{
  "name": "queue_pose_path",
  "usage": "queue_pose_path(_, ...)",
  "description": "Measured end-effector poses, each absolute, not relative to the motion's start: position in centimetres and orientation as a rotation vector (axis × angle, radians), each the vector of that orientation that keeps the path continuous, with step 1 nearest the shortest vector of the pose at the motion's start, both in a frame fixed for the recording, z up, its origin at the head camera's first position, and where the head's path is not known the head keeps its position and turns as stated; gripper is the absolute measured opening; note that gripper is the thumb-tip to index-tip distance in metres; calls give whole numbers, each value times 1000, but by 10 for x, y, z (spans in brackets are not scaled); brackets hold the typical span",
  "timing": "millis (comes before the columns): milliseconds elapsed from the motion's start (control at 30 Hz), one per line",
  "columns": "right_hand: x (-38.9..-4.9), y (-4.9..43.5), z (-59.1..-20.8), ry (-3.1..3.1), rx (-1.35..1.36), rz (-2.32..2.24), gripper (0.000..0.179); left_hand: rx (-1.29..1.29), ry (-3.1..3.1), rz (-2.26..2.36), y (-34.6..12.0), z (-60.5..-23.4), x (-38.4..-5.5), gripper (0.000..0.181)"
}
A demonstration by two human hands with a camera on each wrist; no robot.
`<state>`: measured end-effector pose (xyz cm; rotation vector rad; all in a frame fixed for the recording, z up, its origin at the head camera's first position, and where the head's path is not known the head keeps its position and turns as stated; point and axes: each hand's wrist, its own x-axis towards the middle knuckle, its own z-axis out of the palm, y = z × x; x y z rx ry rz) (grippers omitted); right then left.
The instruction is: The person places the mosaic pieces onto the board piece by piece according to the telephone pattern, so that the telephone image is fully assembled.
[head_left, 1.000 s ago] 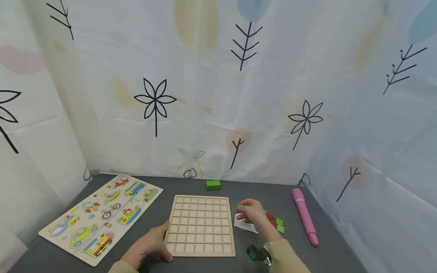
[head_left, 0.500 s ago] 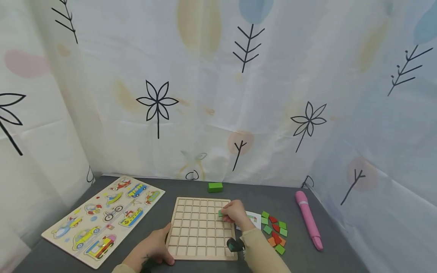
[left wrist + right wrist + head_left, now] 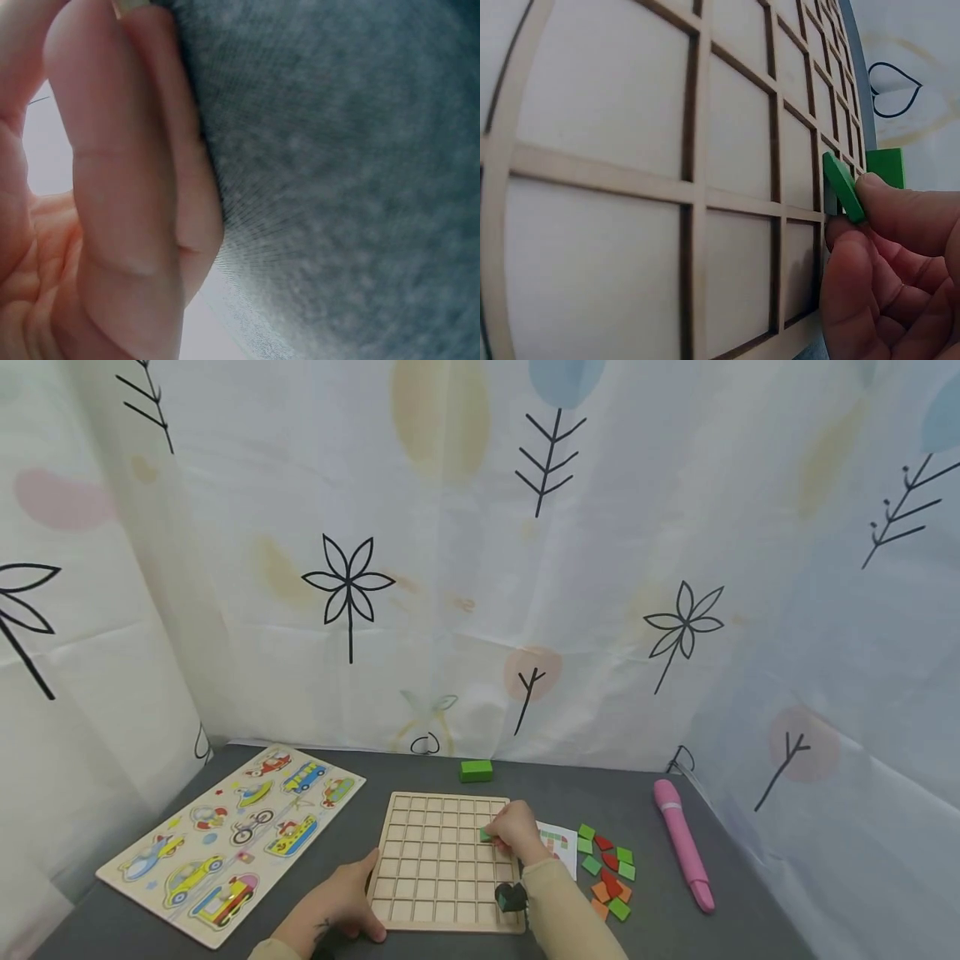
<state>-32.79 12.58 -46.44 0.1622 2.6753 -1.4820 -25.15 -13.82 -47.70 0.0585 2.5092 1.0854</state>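
Pinching a thin green tile [image 3: 843, 189] between thumb and fingers, the right grip [image 3: 517, 832] is holding it tilted over the right side of the wooden grid board [image 3: 446, 887], in its far half; whether the tile is touching a cell cannot be told. Judging by its look, it is probably weighing very little and behaving stiffly, with smooth faces perhaps slipping a bit; opposite edges are offering the surest hold, leaving the underside free. It is showing plain, bright green and straight edges. The left grip [image 3: 341, 893] is clasping the board's near left corner.
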Motion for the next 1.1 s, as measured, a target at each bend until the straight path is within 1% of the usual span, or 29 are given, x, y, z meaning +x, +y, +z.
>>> queue_pose_path(133, -328, 123, -466, 2734, 153, -1428, 31, 60, 2507, 1085, -138, -477, -251, 122)
queue_pose_path(233, -328, 120, -467, 2792, 150, -1372, 35, 58, 2503, 1090, -139, -478, -252, 123)
queue_pose_path(367, -329, 118, -467, 2844, 122, -1326, 34, 59, 2500, 1091, -139, -481, -253, 122)
queue_pose_path(533, -328, 117, -468, 2890, 110, -1274, 36, 71, 2490, 1105, -141, -483, -255, 122)
queue_pose_path(600, -328, 117, -467, 2889, 118, -1263, 32, 77, 2487, 1109, -143, -484, -256, 122)
queue_pose_path(667, -326, 120, -464, 2877, 114, -1279, 23, 86, 2480, 1119, -144, -485, -257, 121)
queue_pose_path(733, -327, 126, -461, 2832, 100, -1347, 14, 92, 2471, 1130, -145, -486, -257, 120)
queue_pose_path(767, -327, 130, -459, 2803, 81, -1394, 13, 95, 2465, 1140, -146, -486, -257, 119)
queue_pose_path(933, -332, 159, -453, 2675, 19, -1611, 32, 84, 2456, 1153, -148, -486, -258, 115)
queue_pose_path(1100, -327, 202, -446, 2719, 96, -1663, 38, 79, 2471, 1129, -147, -484, -257, 114)
